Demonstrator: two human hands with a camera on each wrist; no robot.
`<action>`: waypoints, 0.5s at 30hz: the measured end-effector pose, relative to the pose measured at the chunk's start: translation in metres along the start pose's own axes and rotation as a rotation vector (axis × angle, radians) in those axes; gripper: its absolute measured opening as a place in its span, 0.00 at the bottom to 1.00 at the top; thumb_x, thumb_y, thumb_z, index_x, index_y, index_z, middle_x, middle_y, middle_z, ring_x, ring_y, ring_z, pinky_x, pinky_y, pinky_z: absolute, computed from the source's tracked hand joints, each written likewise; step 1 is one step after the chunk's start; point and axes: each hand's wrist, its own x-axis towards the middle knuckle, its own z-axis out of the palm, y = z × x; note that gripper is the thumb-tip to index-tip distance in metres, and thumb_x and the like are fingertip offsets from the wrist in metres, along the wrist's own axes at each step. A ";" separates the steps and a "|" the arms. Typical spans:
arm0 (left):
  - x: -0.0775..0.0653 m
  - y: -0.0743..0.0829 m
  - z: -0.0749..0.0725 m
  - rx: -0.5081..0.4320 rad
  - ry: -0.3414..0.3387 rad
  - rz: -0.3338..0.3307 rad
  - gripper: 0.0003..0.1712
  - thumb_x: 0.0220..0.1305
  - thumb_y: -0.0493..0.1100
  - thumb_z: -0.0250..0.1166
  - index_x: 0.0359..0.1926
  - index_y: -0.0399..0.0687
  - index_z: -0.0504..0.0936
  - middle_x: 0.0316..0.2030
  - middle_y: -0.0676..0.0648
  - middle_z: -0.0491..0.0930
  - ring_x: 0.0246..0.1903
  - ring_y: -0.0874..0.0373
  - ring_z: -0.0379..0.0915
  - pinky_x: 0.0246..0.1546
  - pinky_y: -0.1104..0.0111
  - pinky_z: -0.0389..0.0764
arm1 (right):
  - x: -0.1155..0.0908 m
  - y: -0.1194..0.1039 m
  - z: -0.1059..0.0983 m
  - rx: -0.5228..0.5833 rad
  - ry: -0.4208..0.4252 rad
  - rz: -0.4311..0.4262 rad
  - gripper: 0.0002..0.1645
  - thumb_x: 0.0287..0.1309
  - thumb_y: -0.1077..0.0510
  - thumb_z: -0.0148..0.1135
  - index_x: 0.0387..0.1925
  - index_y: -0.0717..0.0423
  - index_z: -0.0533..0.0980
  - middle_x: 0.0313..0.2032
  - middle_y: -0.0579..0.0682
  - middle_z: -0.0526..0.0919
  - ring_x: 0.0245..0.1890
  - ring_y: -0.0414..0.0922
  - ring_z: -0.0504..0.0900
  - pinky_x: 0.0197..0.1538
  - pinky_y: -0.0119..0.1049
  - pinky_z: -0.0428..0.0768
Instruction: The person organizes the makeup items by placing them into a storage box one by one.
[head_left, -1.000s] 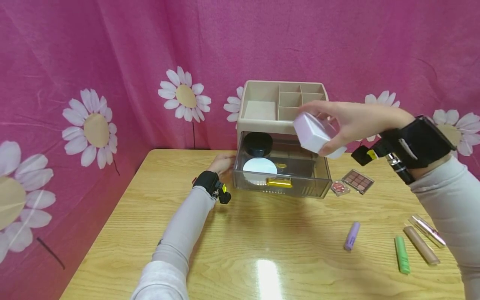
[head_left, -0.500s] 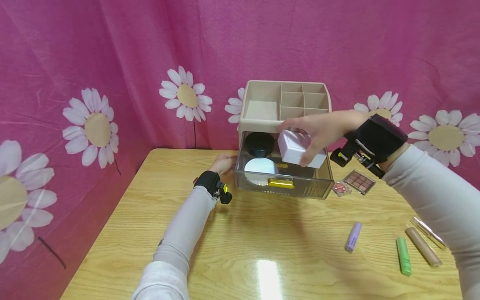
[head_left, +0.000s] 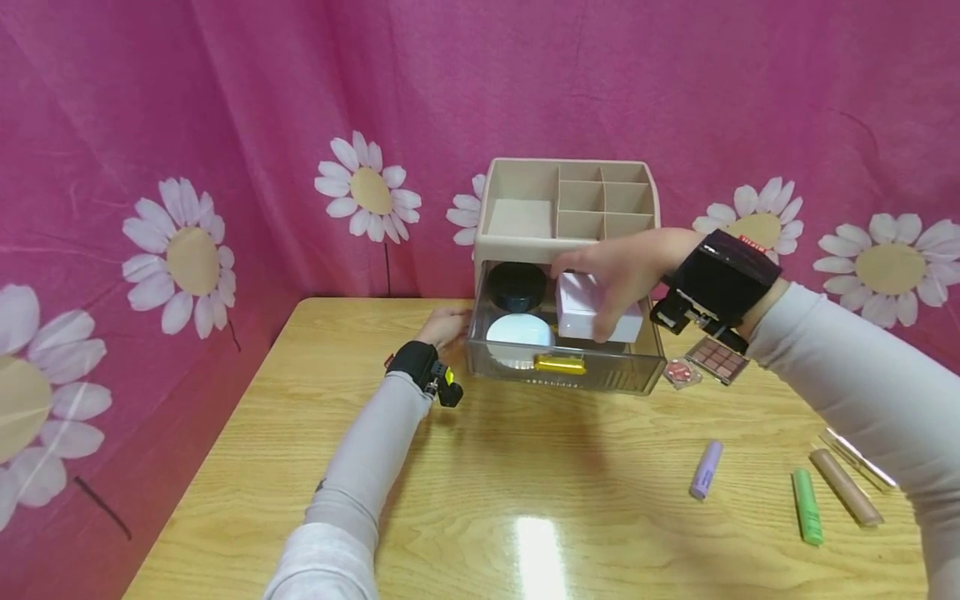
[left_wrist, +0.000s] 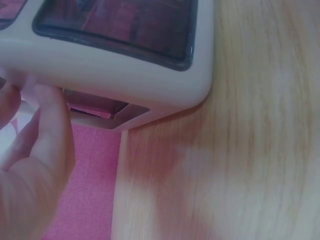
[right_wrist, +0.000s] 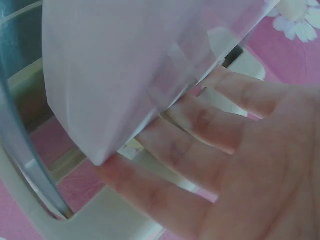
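At centre we see the drawer (head_left: pixel 611 379) holding a black jar (head_left: pixel 517 289) and white jar (head_left: pixel 519 332), the right hand (head_left: pixel 624 263) gripping the pale box (head_left: pixel 576 302) in or just above it, the left hand (head_left: pixel 444 327) at the organizer (head_left: pixel 517 250), grip indeterminable, and tubes (head_left: pixel 807 507) remaining outside, lower right.

My wooden table (head_left: pixel 615 500) bears a beige organizer (head_left: pixel 517 250), palette (head_left: pixel 717 361), compact (head_left: pixel 682 374), purple tube (head_left: pixel 707 470), green tube (head_left: pixel 807 507), brown tube (head_left: pixel 846 487), shiny tube (head_left: pixel 860 462)

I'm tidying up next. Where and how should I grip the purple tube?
Likely best from above: pinch the purple tube across its middle, thumb and fingers on its long sides. It is slender and lies on its side on the table, apart from the green tube, leaving finger room.
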 end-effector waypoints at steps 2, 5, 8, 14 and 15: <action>0.000 -0.001 0.000 -0.007 -0.003 -0.001 0.21 0.68 0.36 0.48 0.61 0.36 0.68 0.51 0.38 0.74 0.40 0.57 0.70 0.45 0.70 0.73 | 0.002 -0.001 0.002 -0.025 -0.010 0.012 0.55 0.34 0.55 0.73 0.63 0.61 0.54 0.33 0.54 0.74 0.32 0.46 0.75 0.35 0.36 0.77; 0.000 -0.001 0.000 -0.016 -0.010 -0.008 0.22 0.69 0.36 0.48 0.62 0.36 0.66 0.53 0.39 0.73 0.44 0.56 0.70 0.51 0.68 0.73 | 0.005 -0.002 0.005 -0.072 -0.005 0.031 0.56 0.33 0.54 0.73 0.64 0.62 0.54 0.35 0.53 0.74 0.35 0.46 0.74 0.39 0.36 0.75; 0.000 -0.002 0.000 -0.012 -0.014 -0.014 0.22 0.69 0.37 0.47 0.63 0.36 0.65 0.54 0.39 0.73 0.46 0.55 0.69 0.53 0.66 0.72 | 0.008 -0.004 0.007 -0.114 0.001 0.056 0.55 0.32 0.53 0.73 0.63 0.61 0.56 0.35 0.52 0.74 0.36 0.46 0.74 0.39 0.36 0.75; 0.000 0.000 0.000 -0.011 -0.010 -0.013 0.23 0.69 0.37 0.47 0.63 0.37 0.64 0.53 0.39 0.72 0.44 0.56 0.68 0.45 0.71 0.73 | 0.011 -0.009 0.008 -0.186 0.008 0.090 0.55 0.28 0.53 0.74 0.62 0.60 0.58 0.32 0.49 0.76 0.36 0.45 0.74 0.39 0.36 0.75; 0.000 0.000 0.000 -0.009 -0.010 -0.013 0.23 0.69 0.37 0.47 0.63 0.37 0.64 0.53 0.39 0.72 0.44 0.56 0.68 0.43 0.71 0.72 | 0.011 -0.009 0.008 -0.201 0.008 0.090 0.55 0.28 0.53 0.74 0.61 0.60 0.59 0.32 0.49 0.76 0.36 0.45 0.74 0.40 0.37 0.75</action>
